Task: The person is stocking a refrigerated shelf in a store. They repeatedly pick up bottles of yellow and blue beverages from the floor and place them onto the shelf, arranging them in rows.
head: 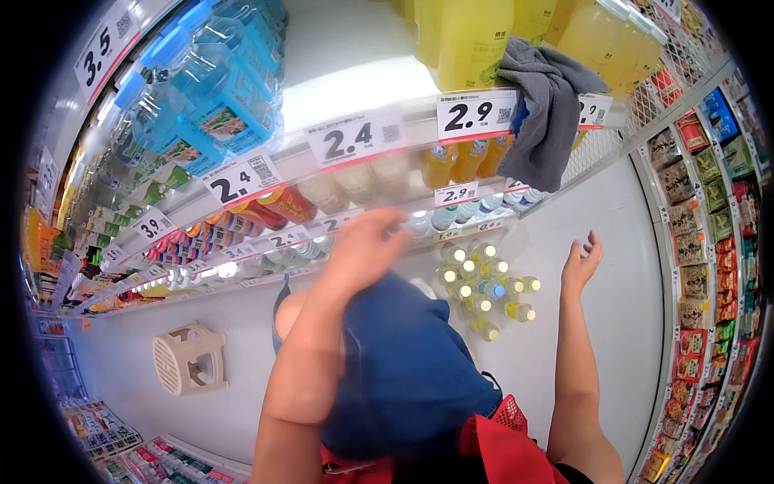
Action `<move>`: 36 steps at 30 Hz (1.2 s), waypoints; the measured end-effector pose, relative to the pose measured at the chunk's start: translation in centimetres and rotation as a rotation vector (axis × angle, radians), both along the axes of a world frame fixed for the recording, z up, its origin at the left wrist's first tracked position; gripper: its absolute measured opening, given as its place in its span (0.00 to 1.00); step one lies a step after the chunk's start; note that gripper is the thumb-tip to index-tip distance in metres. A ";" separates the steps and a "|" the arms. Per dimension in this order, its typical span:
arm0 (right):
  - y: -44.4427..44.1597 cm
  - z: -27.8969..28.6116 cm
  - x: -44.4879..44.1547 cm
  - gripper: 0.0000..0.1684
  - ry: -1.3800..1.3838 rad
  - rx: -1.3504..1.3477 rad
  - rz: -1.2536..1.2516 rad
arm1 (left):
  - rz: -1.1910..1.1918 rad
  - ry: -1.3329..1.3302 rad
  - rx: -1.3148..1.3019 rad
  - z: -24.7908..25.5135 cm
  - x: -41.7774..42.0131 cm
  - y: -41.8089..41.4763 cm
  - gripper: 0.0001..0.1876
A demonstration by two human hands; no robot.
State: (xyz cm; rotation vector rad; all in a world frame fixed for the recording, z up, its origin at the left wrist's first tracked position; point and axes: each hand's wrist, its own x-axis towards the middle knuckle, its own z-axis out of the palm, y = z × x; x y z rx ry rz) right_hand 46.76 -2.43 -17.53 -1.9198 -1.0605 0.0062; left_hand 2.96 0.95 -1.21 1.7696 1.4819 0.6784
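My left hand (372, 242), slightly blurred, is raised in front of the lower drink shelves with nothing visible in it; its fingers are bent and partly hidden. Out to the right, over the floor, my right hand (584, 259) holds nothing, fingers parted and curled. Between and below the hands, a group of bottles with pale caps and one blue cap (497, 291) stands on the floor. A gray cloth (538, 115) hangs over the shelf edge by a price tag (476, 116). Yellow drink bottles (471, 48) stand on the upper shelf, blue-capped water bottles (224, 103) at its left.
A beige plastic stool (188, 358) is on the floor at left. Shelves of packaged food (692, 254) run along the right side. A wire mesh divider (604, 154) closes the right end of the drink shelf. Packaged goods (175, 463) fill a low display at the lower left.
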 end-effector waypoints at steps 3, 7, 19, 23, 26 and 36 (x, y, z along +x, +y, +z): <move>4.9 13.8 -5.4 0.23 -0.022 0.255 0.286 | -0.024 -0.002 0.001 -0.2 0.0 -0.1 0.19; 9.8 24.5 -11.8 0.26 -0.222 0.425 0.581 | -0.004 0.003 -0.039 -0.4 -0.5 -0.4 0.20; 13.7 30.4 -15.4 0.17 -0.501 0.161 0.532 | 0.005 -0.058 -0.009 -0.1 -2.0 -0.7 0.20; 8.3 32.8 -17.1 0.12 -0.516 0.403 0.426 | -0.014 -0.049 0.084 -0.9 -2.2 -0.7 0.21; 4.4 33.9 -20.1 0.11 -0.435 0.602 0.547 | -0.043 -0.043 -0.039 0.0 -1.5 -0.5 0.20; 14.1 37.4 -33.6 0.22 -0.721 0.064 0.637 | -0.029 0.043 -0.044 0.5 -2.0 -0.3 0.20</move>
